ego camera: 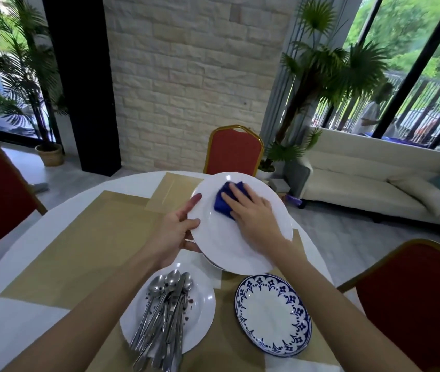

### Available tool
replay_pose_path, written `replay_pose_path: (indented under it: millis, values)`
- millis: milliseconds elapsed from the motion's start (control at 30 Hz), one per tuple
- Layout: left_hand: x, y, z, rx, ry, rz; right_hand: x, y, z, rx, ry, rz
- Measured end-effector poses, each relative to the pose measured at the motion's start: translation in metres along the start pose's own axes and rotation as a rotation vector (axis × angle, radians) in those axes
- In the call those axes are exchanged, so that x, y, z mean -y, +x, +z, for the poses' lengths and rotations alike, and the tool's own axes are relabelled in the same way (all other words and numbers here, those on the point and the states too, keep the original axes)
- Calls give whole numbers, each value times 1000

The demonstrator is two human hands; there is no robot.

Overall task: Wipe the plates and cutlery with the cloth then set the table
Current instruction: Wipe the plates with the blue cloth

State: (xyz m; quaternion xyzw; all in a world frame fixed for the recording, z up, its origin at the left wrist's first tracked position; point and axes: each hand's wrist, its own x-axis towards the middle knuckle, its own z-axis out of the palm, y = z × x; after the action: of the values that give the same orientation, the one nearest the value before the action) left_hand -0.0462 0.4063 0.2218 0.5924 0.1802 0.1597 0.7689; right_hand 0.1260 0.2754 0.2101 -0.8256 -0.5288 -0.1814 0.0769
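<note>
Cutlery (165,318) lies heaped on a small white plate (204,302) on the surface (17,269); the handles blur and run off the bottom edge. Beside it sits a blue-patterned plate (272,315). My left hand (176,232) grips the rim of a large white plate (240,245), thumb on top, fingers mostly hidden beneath. My right hand (251,210) presses the blue cloth (223,201) onto that plate with straight fingers, covering part of the cloth.

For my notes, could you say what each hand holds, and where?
Left hand grips the plate by its left rim; right hand presses the cloth onto it.
</note>
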Motion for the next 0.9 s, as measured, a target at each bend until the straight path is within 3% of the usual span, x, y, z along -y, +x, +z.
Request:
replay_pose_path:
  millis: [133,233,333,400,500,600,733,900]
  values:
    - [-6,0,-12,-65,-4,27,24,-21,-3,176,267,-192]
    - [-7,-2,-29,-124,-5,45,7,-40,-10,274,247,-266]
    - [-8,-6,-31,-104,19,50,-24,-37,-13,266,62,-166]
    - [-7,-6,-26,-78,14,38,-36,-27,-13,126,-61,-47]
    - [-8,-4,-10,-5,16,15,-27,-9,-10,-85,-98,163]
    - [-9,-2,8,69,18,1,5,9,-13,-189,-22,183]
    - [-8,-5,7,69,20,-1,5,20,-14,-153,-154,75]
    - [-11,-8,-7,-46,26,52,-18,14,-6,-46,-120,299]
